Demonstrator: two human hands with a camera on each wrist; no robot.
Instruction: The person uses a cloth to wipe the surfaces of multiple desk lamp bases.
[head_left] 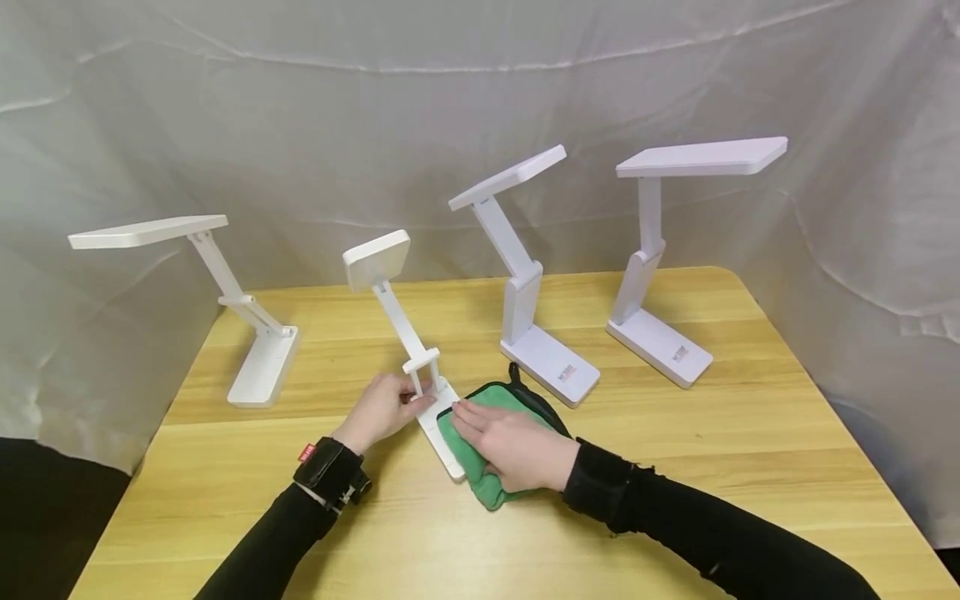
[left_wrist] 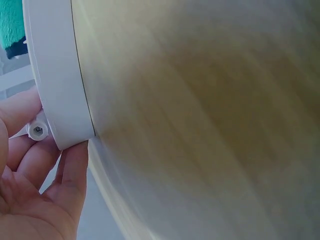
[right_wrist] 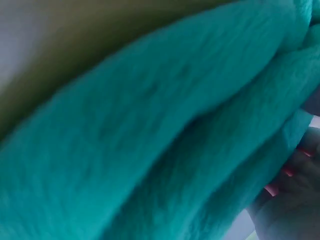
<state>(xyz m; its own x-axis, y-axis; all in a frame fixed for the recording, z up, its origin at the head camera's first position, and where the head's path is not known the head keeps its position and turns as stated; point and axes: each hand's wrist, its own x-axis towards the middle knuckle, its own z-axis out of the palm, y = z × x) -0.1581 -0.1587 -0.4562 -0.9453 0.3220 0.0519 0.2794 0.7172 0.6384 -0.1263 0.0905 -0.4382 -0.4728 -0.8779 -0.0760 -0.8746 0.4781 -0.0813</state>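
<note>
A white folding desk lamp (head_left: 401, 321) stands near the middle of the table, its arm leaning back left. My left hand (head_left: 386, 408) holds the hinge end of its base; in the left wrist view, thumb and fingers (left_wrist: 75, 165) grip the base (left_wrist: 57, 75) around its end corner. My right hand (head_left: 513, 446) holds a green cloth (head_left: 463, 446) with dark edging and presses it against the base's right side, fingers lying over the cloth. Folds of the cloth (right_wrist: 150, 130) fill most of the right wrist view and hide much of that hand.
Three more white desk lamps stand unfolded: one lamp (head_left: 262, 367) at the left, one lamp (head_left: 551, 358) just behind the cloth, one lamp (head_left: 660, 346) at the right. The wooden table (head_left: 757, 467) backs onto a pale grey curtain (head_left: 300, 150).
</note>
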